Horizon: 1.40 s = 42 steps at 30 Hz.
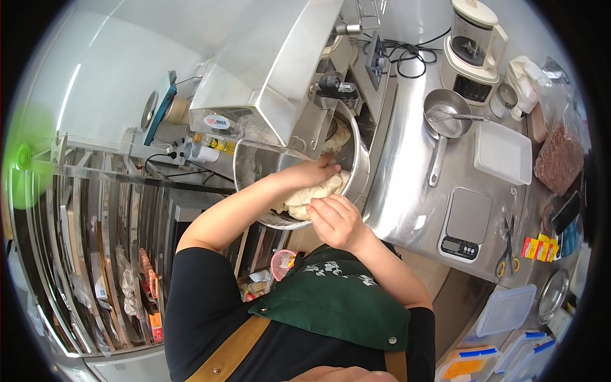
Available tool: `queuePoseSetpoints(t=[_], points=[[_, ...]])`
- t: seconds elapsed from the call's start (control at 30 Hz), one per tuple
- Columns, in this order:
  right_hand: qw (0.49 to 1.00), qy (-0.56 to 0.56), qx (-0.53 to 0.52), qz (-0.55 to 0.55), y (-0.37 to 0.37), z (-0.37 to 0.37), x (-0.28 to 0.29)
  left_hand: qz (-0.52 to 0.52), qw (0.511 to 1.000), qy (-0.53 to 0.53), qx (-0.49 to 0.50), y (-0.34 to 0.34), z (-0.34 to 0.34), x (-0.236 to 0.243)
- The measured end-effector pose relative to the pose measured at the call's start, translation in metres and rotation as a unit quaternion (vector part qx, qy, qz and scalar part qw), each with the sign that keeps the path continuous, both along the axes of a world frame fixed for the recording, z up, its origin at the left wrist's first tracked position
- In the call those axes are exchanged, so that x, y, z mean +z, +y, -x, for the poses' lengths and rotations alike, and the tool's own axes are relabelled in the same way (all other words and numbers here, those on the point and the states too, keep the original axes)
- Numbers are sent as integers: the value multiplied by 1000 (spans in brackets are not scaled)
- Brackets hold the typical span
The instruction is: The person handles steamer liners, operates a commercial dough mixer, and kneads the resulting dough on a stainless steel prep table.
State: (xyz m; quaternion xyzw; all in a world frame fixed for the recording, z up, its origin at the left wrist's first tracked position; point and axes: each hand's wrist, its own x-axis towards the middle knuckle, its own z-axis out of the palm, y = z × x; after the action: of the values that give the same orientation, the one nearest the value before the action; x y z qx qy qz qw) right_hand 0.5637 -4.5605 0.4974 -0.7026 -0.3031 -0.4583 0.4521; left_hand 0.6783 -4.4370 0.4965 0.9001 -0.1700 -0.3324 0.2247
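A steel mixing bowl sits under a large stand mixer, with a lump of pale dough against its near side. My left hand reaches over the rim and rests on the far part of the dough, its fingers bent beside the mixer's guard. From the near side, my right hand grips the dough's edge at the rim, fingers curled over it. More dough shows deeper in the bowl, around the mixer's hook, which is mostly hidden.
Right of the mixer, a steel worktop holds a saucepan with a whisk, a white tray, a digital scale and scissors. A blender stands behind. A tray rack is at left.
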Motion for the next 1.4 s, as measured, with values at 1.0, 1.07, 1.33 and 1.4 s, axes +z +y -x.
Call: queuePoseSetpoints(t=[1.0, 1.07, 1.33, 1.4], points=[[1000, -11, 4, 26, -3, -3, -1, -69, 918, -321, -220, -38, -26, -75], [999, -13, 6, 37, -3, -2, 0, -138, 879, -388, -240, -37, -31, -85], [999, -7, 5, 34, -3, -1, -5, -110, 962, -179, 173, -55, -51, -115], [1000, -9, -1, 23, -3, -1, -6, -112, 961, -161, 195, -54, -52, -116]])
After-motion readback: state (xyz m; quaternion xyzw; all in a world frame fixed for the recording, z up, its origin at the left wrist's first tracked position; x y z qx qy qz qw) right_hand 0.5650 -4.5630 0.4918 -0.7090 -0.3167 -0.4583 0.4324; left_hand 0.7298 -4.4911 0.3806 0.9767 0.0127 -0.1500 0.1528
